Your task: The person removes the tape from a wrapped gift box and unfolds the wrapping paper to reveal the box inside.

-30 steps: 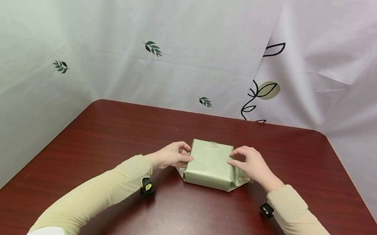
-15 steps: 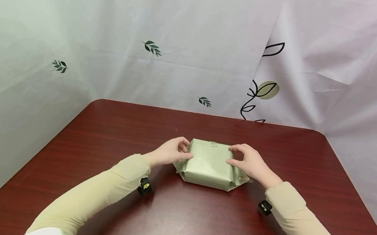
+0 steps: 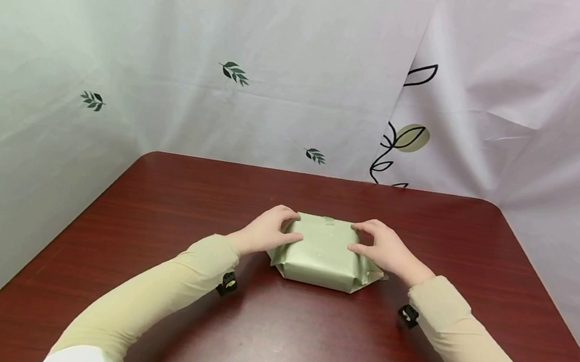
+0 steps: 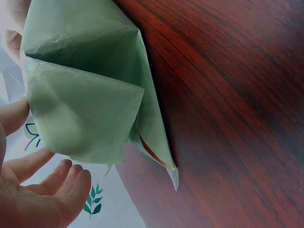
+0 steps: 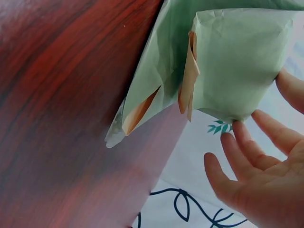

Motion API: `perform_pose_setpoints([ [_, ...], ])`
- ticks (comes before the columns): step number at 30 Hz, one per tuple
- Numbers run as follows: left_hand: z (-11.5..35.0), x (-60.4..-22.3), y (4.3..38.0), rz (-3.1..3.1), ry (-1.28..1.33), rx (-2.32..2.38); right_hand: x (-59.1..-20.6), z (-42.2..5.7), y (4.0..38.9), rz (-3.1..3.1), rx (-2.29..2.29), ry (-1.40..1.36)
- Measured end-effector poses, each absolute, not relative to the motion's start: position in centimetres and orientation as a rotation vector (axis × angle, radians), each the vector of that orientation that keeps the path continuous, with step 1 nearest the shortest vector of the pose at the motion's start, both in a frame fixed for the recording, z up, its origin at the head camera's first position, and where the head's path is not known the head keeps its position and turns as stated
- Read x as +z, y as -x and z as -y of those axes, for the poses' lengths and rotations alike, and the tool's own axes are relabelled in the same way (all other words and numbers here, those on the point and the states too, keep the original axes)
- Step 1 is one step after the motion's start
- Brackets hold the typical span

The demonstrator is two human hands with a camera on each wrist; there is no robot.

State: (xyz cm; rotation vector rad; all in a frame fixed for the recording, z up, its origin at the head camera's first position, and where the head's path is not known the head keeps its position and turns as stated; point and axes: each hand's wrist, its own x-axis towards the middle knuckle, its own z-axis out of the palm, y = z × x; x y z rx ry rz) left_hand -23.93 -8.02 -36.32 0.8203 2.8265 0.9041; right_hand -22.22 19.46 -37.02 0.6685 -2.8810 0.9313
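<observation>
A flat package in pale green wrapping paper [image 3: 322,247] lies on the table in the head view. My left hand [image 3: 266,230] touches its left upper edge, thumb and fingers spread apart. On the opposite side, my right hand [image 3: 386,251] touches the right upper edge in much the same way. Folded paper at the package's left end [image 4: 85,109] stands out as a loose flap in the left wrist view. At the other end, the right wrist view has a folded flap [image 5: 242,61] with its tan inner side [image 5: 189,76] showing. The package's underside is hidden.
The dark red wooden table [image 3: 268,339] has rounded far corners. Behind and beside it hang white sheets [image 3: 286,50] with leaf prints. A small piece of tape [image 3: 329,221] lies on the package's far top edge. Black wrist cameras [image 3: 227,283] sit below both cuffs.
My left hand has shifted from beside the package onto its left upper edge, leaving more of the left end's flap in view. My right hand has moved slightly away from me along its edge.
</observation>
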Motion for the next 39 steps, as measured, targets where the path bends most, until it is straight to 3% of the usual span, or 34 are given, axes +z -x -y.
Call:
perform_pose_setpoints([
  [39,8.6,-35.4,22.8,-2.726,-1.039,0.775,-35.3,-19.5,19.7,2.739,0.809,-1.054],
])
